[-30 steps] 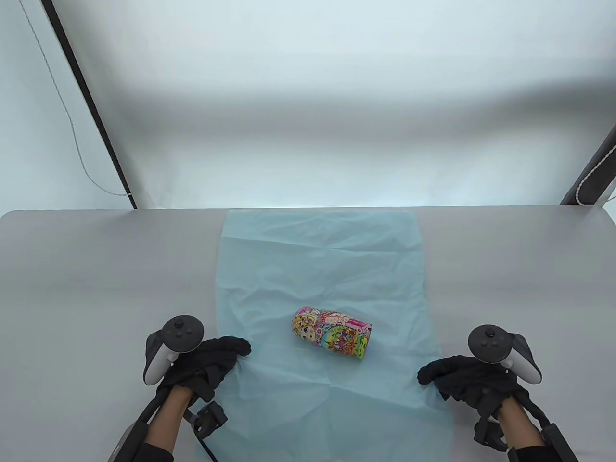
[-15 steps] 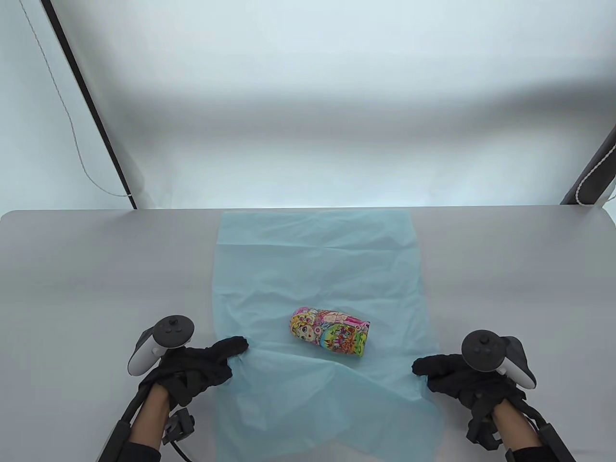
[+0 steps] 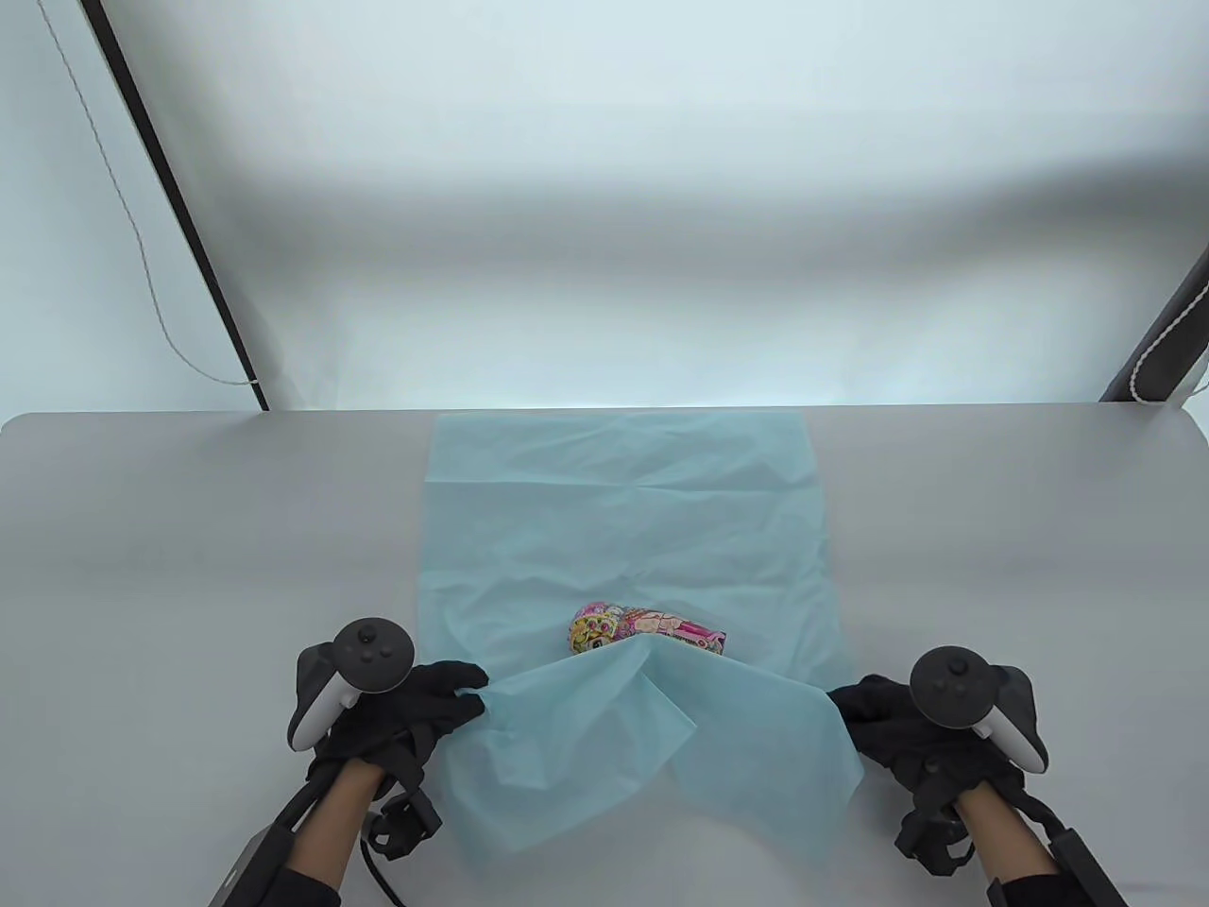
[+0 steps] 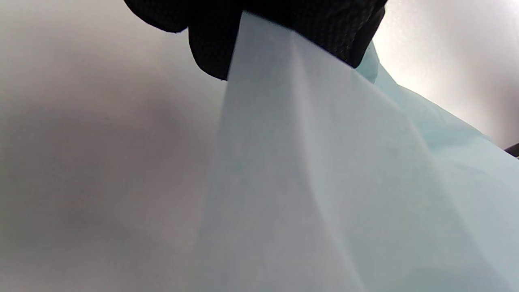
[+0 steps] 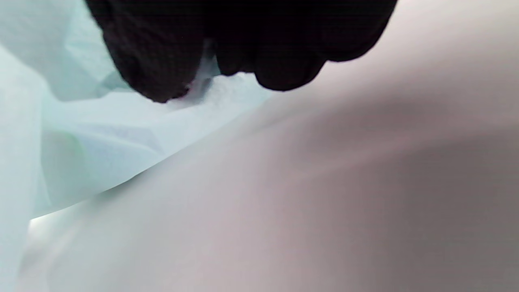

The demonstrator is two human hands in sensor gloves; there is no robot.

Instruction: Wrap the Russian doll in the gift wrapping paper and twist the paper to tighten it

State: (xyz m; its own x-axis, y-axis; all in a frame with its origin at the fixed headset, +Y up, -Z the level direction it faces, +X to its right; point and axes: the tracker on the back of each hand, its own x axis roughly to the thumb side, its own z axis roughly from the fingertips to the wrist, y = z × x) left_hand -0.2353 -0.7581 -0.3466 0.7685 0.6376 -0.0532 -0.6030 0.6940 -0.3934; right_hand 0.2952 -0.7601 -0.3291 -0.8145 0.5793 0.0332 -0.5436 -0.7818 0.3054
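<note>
Right now the doll (image 3: 652,631) lies on its side on the blue paper (image 3: 623,510), toward the near part of the sheet, its head pointing to my left, and the lifted near flap hides its lower half from the table camera. What shows is a glossy, brightly painted body in pink and yellow with a cartoon face. The paper is thin, creased tissue, and it sags into a deep fold between my two grips.

I judge this to be the first fold: bringing the near edge up and over the doll. My left hand (image 3: 416,704) pinches the paper's left side edge, which the left wrist camera shows clamped under the fingers (image 4: 211,52). My right hand (image 3: 897,723) is curled on the right side edge in the same way.

Next I would carry both edges away from me over the doll, keeping them level so the sheet does not skew, without dragging the doll along the surface (image 3: 189,529).
</note>
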